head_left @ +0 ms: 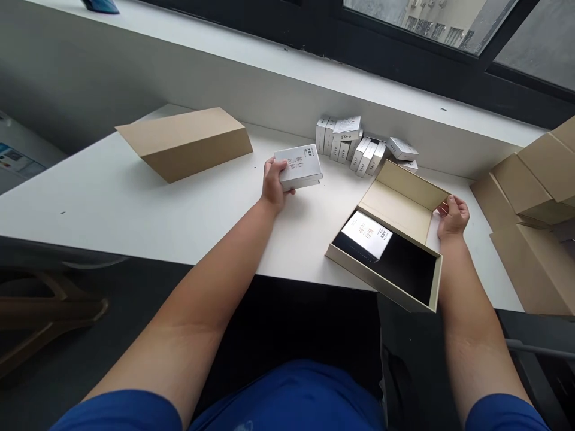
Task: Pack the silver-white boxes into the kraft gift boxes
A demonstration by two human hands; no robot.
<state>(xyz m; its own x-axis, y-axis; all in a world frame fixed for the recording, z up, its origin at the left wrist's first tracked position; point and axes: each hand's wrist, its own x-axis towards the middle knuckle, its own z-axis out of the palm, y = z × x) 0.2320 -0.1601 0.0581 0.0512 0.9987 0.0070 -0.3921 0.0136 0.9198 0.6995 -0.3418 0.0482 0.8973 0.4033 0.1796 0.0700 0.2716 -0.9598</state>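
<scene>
Left hand (272, 182) gripping glossy white carton (299, 167), right hand (453, 216) on kraft lid (406, 200)

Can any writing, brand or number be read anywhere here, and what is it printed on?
No text is legible.
White box in the left hand: orange and dark print, too blurred.
Second white box inside the open tan box: similar print, blurred.
Pile of small white boxes: side lettering, too small.
Closed tan box: no marks visible.
</scene>
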